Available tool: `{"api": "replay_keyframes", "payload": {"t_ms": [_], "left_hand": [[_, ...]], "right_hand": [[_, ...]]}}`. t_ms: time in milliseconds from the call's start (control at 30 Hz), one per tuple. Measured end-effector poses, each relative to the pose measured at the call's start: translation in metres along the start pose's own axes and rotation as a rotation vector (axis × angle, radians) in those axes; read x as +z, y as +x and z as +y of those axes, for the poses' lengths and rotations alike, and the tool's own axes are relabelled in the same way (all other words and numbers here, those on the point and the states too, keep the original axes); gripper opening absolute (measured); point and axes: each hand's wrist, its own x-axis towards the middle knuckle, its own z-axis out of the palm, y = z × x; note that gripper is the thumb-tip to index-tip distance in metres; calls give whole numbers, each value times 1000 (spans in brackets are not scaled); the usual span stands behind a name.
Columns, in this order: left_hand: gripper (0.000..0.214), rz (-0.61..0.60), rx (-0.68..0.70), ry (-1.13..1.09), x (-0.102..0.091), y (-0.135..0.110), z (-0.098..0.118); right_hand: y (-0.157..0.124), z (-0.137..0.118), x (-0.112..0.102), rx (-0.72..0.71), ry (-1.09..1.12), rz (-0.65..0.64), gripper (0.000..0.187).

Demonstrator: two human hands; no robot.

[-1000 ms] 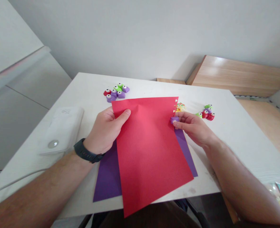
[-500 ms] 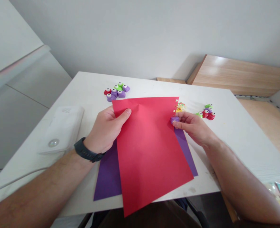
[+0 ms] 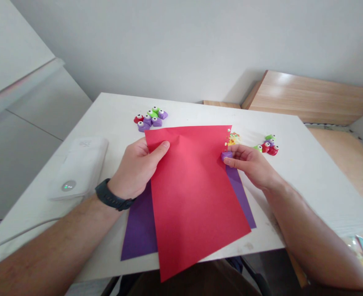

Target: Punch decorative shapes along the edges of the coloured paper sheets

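Observation:
A red paper sheet [image 3: 193, 193] lies tilted over a purple sheet [image 3: 139, 230] on the white table [image 3: 307, 172]. My left hand [image 3: 136, 168] pinches the red sheet's upper left corner, thumb on top. My right hand [image 3: 252, 164] is closed on a small purple paper punch [image 3: 226, 155] clamped over the sheet's right edge. A few small holes [image 3: 227, 137] show along that edge above the punch. Tiny coloured paper bits [image 3: 233, 139] lie just beyond it.
One cluster of small red, green and purple punches [image 3: 150, 117] sits at the back left of the table, another cluster [image 3: 267, 145] at the right. A white device with a cable [image 3: 79, 166] lies at the left. A wooden surface [image 3: 310, 98] stands beyond the table.

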Motion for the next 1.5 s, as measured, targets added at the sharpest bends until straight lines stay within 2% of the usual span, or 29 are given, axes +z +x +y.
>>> {"api": "replay_keyframes", "payload": {"t_ms": [500, 867, 1167, 1500], "left_hand": [[39, -25, -3, 21, -2, 2, -1], [29, -18, -2, 45, -1, 1, -1], [30, -34, -22, 77, -2, 1, -1], [42, -33, -3, 99, -1, 0, -1]], "right_hand": [[2, 6, 2, -69, -74, 20, 35], [3, 6, 4, -104, -86, 11, 28], [6, 10, 3, -68, -126, 30, 31], [5, 7, 2, -103, -148, 47, 30]]}}
